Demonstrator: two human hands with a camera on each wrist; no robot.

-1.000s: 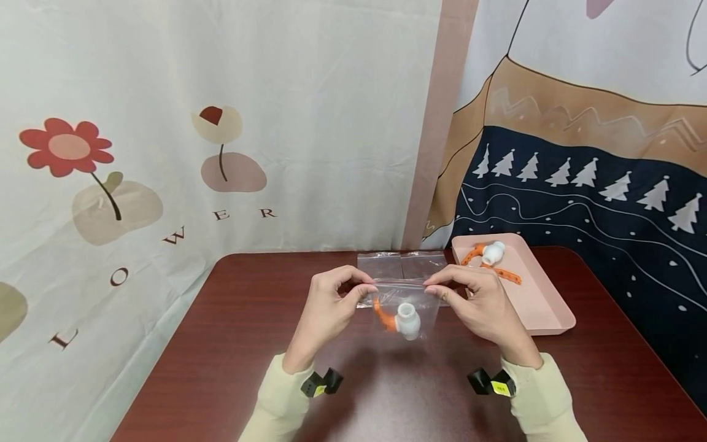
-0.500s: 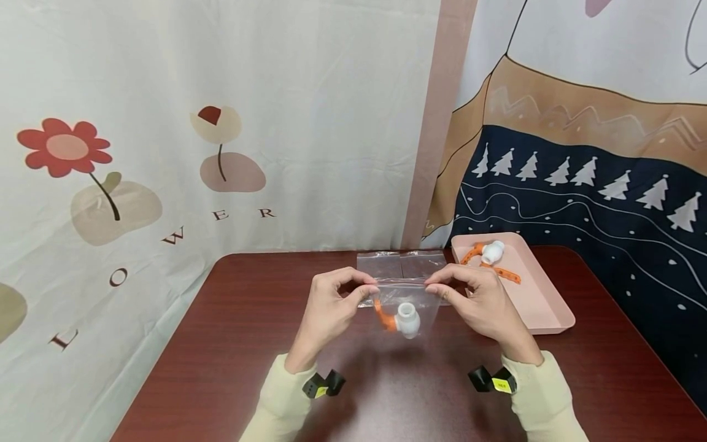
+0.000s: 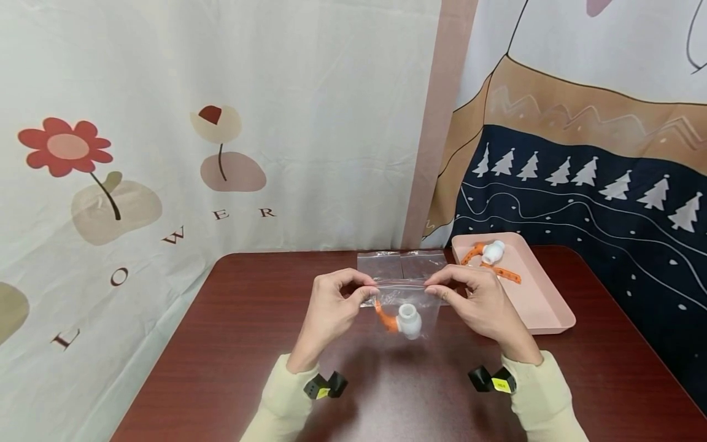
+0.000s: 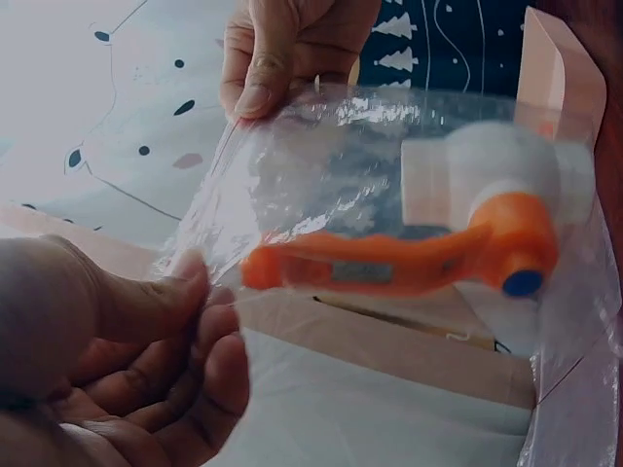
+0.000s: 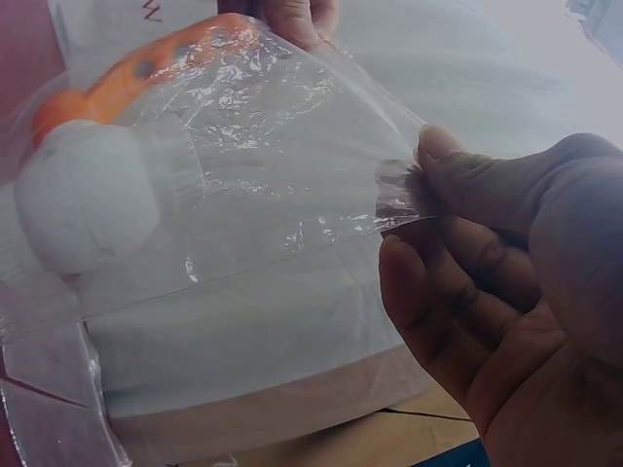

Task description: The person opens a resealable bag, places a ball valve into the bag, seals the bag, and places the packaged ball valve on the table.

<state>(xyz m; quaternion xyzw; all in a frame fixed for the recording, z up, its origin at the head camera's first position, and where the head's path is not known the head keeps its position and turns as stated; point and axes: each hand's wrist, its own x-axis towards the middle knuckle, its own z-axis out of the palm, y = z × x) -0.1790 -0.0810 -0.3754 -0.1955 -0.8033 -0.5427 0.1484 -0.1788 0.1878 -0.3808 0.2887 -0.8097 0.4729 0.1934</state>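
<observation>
A clear zip bag (image 3: 431, 316) hangs over the middle of the table, stretched between both hands by its top edge. Inside it lies a white plastic ball valve (image 3: 409, 321) with an orange lever handle (image 4: 380, 268). My left hand (image 3: 334, 310) pinches the left top corner between thumb and index finger, close to the handle's free end. The opposite corner is pinched the same way by my right hand (image 3: 479, 301). In the right wrist view the valve's white body (image 5: 92, 199) sits low in the bag, away from that hand's fingertips.
Flat clear bags (image 3: 422, 264) lie at the table's back edge, partly behind the held one. At the right stands a pink tray (image 3: 544, 304) containing another white valve (image 3: 493, 252) and an orange handle (image 3: 505, 274). A printed curtain (image 3: 331, 123) hangs behind the table.
The left hand and the valve in the bag have shifted very slightly to the right. Both hands keep their pinch on the bag's top edge.
</observation>
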